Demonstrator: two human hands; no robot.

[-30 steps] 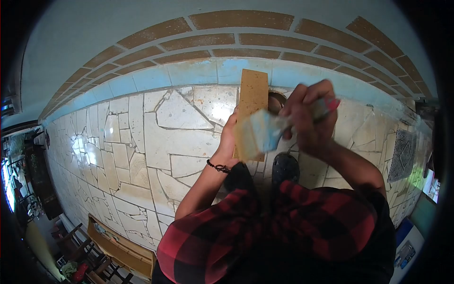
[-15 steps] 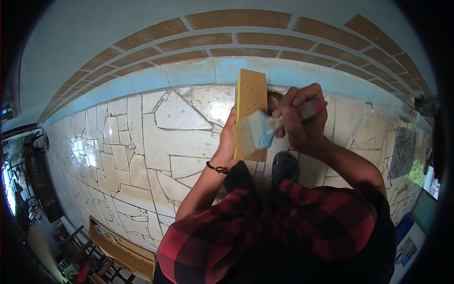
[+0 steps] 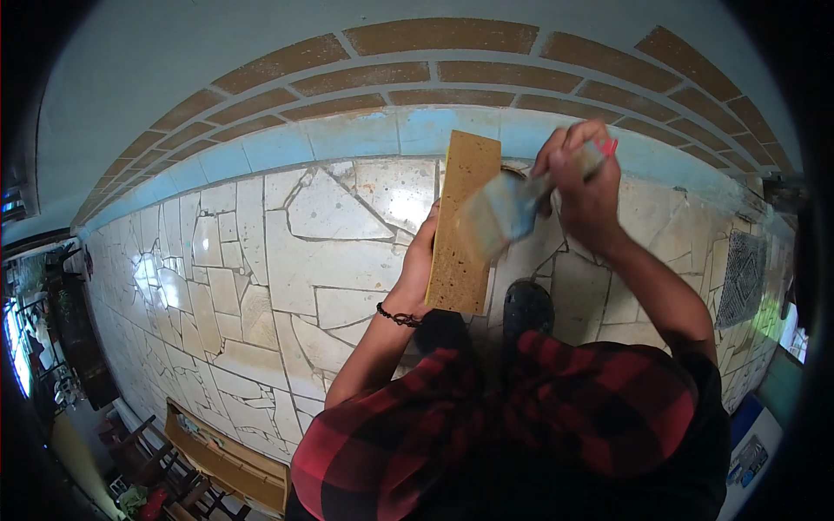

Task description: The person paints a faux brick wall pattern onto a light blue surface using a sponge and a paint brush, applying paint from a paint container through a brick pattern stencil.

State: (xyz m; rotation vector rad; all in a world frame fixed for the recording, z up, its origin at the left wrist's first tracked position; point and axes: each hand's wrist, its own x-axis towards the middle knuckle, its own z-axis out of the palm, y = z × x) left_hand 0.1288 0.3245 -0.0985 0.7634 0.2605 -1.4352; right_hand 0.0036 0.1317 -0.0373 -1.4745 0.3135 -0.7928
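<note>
My left hand (image 3: 423, 265) grips the left edge of an oblong block (image 3: 460, 239), foam-like, with a yellow side and a pitted, paint-brown face turned up. The fingers behind the block are hidden. In my right hand (image 3: 584, 178) is a wide paintbrush (image 3: 508, 208), held by its handle with the red end sticking out above the fist. Its blue-stained bristles, smeared by motion, overlap the right side of the block's face. Behind the block and brush, part of a round container (image 3: 514, 171) shows on the floor.
Ahead stands a wall with brown painted brick shapes (image 3: 441, 36) above a light-blue skirting (image 3: 352, 135). The floor is irregular pale stone (image 3: 339, 204). My dark shoe (image 3: 528, 306) is below the brush. A wooden box-like piece (image 3: 226, 456) is at lower left, a grey mat (image 3: 741, 278) at right.
The brush has shifted right and up across the block's face, toward its right edge. The block has moved slightly right and down, showing more of its brown face.
</note>
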